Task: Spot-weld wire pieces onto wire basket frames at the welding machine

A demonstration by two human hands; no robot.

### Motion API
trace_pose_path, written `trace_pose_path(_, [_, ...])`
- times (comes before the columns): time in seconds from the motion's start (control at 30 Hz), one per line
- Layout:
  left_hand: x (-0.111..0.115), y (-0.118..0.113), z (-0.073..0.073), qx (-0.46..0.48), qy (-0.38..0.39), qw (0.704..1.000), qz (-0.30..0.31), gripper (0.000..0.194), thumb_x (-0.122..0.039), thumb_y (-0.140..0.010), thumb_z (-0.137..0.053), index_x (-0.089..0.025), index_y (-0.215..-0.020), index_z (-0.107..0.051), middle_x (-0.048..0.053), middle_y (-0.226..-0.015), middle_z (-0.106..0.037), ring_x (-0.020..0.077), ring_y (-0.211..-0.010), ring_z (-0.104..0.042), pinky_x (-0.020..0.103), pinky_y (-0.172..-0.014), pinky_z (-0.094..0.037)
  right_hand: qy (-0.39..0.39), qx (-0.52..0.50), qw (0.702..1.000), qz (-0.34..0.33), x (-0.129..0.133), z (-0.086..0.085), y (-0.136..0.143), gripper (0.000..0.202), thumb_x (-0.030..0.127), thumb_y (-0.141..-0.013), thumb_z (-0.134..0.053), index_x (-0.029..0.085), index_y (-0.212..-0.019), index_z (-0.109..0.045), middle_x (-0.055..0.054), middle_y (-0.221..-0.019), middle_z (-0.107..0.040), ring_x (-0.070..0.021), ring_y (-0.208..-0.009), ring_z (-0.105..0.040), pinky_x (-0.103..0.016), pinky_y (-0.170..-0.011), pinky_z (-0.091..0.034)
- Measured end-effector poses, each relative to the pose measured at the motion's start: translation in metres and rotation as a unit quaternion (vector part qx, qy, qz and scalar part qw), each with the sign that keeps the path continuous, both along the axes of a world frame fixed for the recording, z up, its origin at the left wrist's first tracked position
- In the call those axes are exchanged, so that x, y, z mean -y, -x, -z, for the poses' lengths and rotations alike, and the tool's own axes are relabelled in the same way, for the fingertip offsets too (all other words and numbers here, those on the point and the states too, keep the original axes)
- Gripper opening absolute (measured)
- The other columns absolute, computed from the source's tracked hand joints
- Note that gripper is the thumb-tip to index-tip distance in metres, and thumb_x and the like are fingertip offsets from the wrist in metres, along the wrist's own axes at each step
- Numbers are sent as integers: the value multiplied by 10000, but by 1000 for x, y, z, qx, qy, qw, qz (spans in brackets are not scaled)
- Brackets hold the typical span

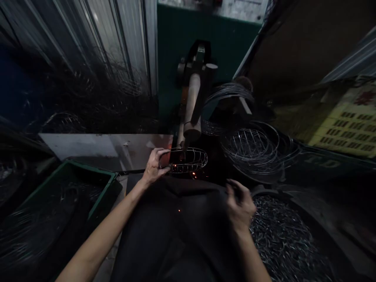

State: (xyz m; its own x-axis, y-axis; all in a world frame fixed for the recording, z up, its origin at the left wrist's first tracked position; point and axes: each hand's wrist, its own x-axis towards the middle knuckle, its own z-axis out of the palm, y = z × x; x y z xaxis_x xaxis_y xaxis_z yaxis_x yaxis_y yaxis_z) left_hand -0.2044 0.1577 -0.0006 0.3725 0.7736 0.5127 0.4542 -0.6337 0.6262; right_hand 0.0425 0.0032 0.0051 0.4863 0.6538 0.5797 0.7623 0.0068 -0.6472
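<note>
My left hand (155, 166) grips the left end of a round wire frame (194, 159), its fingers closed on the rim. The frame is held at the lower tip of a machine's metal arm (193, 103), and orange sparks fly just below it. Off to the right, apart from the frame, my right hand (240, 203) is raised beside a tub of short wire pieces (286, 235). Its fingers are curled together and blurred; anything between them is too dark to make out.
A green crate (102, 172) stands at the left, near a pale metal sheet (117, 150). Coiled wire and more wire frames (252, 147) lie right of the machine. Behind them at far right is a yellow crate (349, 125).
</note>
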Motion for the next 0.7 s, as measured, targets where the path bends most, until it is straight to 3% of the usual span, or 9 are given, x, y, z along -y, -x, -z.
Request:
trace_pose_path(0.1, [13,-6,-2,32,6,999,15,494,-137,-661,-642,-220,-1130,-508,61,-1091,-484,215,-1058,-504,385,-934,-431,194,51,976,89,56,18,-73,384,473,-852,-399,200,-1003,-624,-139,-888,-663,-282,-858,-627,-413,-748,-480])
trace_pose_path(0.17, [26,-9,-5,41,40,998,39,480,-132,-652,-646,-219,-1107,-523,55,-1076,-495,207,-1042,-518,371,-923,-437,340,72,928,134,88,38,-109,435,471,-842,-384,152,-1009,-628,-188,-860,-655,-317,-849,-621,-443,-730,-468])
trace_pose_path(0.3, [53,-10,-16,83,168,982,35,485,-174,-644,-676,-200,-1102,-519,46,-1059,-546,190,-1003,-543,347,-901,-439,521,123,823,191,130,77,-134,451,391,-829,-344,68,-996,-612,-248,-855,-645,-376,-853,-605,-475,-701,-452])
trace_pose_path(0.37, [60,-12,-21,116,264,957,17,476,-223,-634,-704,-191,-1075,-526,29,-982,-585,174,-931,-566,326,-853,-456,558,134,802,165,135,84,-140,415,364,-810,-378,69,-991,-607,-248,-889,-649,-370,-866,-609,-448,-712,-460])
trace_pose_path(0.5, [63,-16,-20,202,440,874,30,496,-291,-589,-759,-166,-1011,-530,-12,-815,-580,115,-723,-562,266,-703,-477,593,79,792,117,128,84,-169,361,364,-742,-484,122,-977,-611,-197,-941,-671,-331,-887,-631,-392,-728,-480])
trace_pose_path(0.57, [62,-18,-15,237,471,849,38,517,-282,-577,-778,-162,-1010,-523,-20,-809,-571,95,-706,-553,245,-690,-470,607,51,785,113,126,85,-188,338,364,-708,-513,135,-931,-621,-180,-962,-675,-321,-913,-632,-378,-762,-479])
trace_pose_path(0.7, [61,-18,-4,258,481,836,51,526,-267,-574,-802,-161,-1007,-523,-23,-814,-570,85,-731,-553,218,-689,-458,595,64,797,77,136,100,-216,324,384,-706,-474,162,-888,-625,-161,-937,-675,-323,-911,-627,-394,-789,-474])
